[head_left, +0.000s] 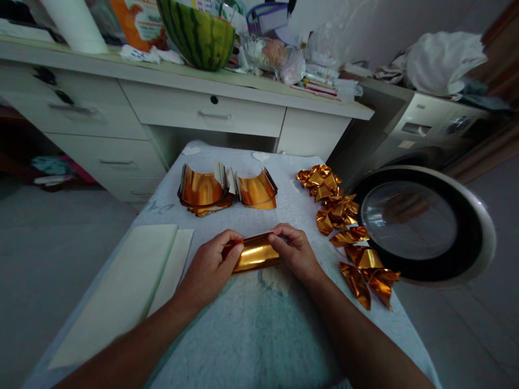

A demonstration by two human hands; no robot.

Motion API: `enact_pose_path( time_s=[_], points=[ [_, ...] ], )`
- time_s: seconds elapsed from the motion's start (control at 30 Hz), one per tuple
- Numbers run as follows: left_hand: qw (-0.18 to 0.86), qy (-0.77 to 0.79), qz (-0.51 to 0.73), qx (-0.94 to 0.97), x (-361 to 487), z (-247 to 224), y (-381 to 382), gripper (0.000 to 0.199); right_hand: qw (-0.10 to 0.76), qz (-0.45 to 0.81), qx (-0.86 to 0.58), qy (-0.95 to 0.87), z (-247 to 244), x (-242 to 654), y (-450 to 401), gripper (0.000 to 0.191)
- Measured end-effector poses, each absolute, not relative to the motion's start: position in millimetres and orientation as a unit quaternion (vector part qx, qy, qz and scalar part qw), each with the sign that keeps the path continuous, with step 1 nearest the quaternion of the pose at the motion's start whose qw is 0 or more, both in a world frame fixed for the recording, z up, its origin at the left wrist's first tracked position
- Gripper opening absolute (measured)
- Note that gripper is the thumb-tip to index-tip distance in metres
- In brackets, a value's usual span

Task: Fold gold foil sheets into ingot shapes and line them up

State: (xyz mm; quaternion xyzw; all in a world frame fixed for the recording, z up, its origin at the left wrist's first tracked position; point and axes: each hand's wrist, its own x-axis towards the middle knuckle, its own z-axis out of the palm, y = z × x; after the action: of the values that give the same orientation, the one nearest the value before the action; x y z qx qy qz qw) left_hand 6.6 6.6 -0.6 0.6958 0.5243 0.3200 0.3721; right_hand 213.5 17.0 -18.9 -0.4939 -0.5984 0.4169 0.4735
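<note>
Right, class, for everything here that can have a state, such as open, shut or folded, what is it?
Gold foil, rolled or folded over, held at both ends
Left hand, pinching its left end
Right hand, pinching its right end
Foil stacks, curved, ends up
Foil pieces at right, folded
Pale sheets, lying flat
Washing machine door, open
Middle drawer, shut
Watermelon, cut

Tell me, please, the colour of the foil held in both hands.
The foil is shiny gold, as the head view shows.
</note>
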Motion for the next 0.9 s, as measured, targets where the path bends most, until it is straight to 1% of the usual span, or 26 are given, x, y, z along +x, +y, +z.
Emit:
enact_pose_path(
  time_s=[0.37,0.67,0.9],
  points=[
    [0.368,0.528,0.311,0.699,8.6,0.9,6.5,0.019,0.475,0.417,-0.497,-0.595,-21.1,213.5,18.4,0.018],
    [0.363,0.531,0.308,0.701,9.2,0.4,5.7,0.026,0.464,0.424,-0.504,-0.593,-19.5,213.2,17.8,0.021],
    [0.344,0.532,0.305,0.711,8.5,-0.5,6.2,0.023,0.459,0.411,-0.506,-0.604,-17.4,211.9,17.9,0.02]
  ],
)
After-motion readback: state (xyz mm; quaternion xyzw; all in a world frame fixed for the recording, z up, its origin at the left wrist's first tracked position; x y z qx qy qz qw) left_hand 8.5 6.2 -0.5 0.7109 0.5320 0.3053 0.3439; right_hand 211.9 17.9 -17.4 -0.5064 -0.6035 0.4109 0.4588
